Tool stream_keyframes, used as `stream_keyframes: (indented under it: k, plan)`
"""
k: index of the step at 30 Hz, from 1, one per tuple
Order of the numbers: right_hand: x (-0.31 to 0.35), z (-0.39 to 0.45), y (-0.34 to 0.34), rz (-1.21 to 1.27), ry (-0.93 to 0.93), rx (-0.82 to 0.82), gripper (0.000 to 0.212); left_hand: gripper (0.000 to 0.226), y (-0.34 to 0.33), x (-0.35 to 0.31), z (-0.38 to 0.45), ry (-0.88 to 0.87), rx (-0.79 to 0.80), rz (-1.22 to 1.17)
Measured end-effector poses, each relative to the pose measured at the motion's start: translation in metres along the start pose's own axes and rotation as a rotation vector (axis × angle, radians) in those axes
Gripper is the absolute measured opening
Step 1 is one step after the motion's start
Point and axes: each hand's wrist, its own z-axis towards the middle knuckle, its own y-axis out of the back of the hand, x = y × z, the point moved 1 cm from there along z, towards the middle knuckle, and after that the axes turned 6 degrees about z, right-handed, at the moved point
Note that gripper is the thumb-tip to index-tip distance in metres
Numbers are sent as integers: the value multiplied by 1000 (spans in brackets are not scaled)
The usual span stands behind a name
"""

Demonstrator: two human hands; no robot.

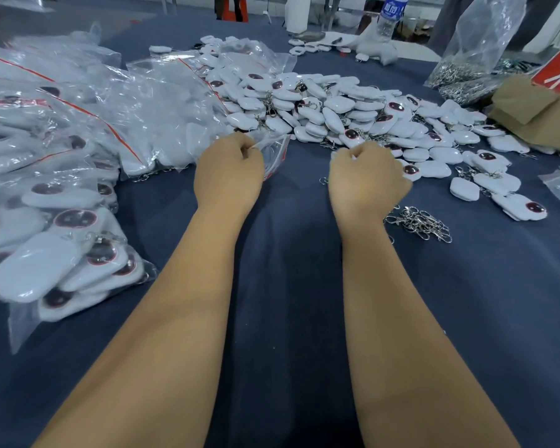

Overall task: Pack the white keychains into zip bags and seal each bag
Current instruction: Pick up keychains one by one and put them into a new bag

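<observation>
The loose white keychains (330,105) lie in a big heap on the table (291,286), just beyond both hands and spreading to the right. The left hand (228,171) pinches an empty zip bag (274,153) with curled fingers, and the right hand (367,179) is curled too, at the near edge of the heap; I cannot tell if it holds a keychain. Filled bags (62,176) are piled at the left.

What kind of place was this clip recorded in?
Probably a small packing workshop or factory bench. A big loose heap of white keychains covers the cloth-covered table, filled zip bags are piled at the left, and a bag of metal clips sits at the far right.
</observation>
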Motion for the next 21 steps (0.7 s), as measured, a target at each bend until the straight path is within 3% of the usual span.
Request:
stream_keyframes:
  k: [2, 5, 12, 17, 21]
  plan:
    - [-8, 6, 9, -23, -123, -85, 26, 18, -1, 0, 1, -3, 16, 14]
    - [-16, 12, 15, 54, -260, -59, 30, 20, -2, 2, 2, 9, 40, 49]
    - [-13, 48, 13, 137, -236, 43, 52, 21, -6, 5, 7, 66, 60, 31]
    - [13, 74, -3, 148, -172, 263, 87, 31, -8, 7, 11, 90, 54, 42]
    - [36, 68, -34, -15, -15, 535, 79, 29, -9, 8, 13, 107, 55, 46]
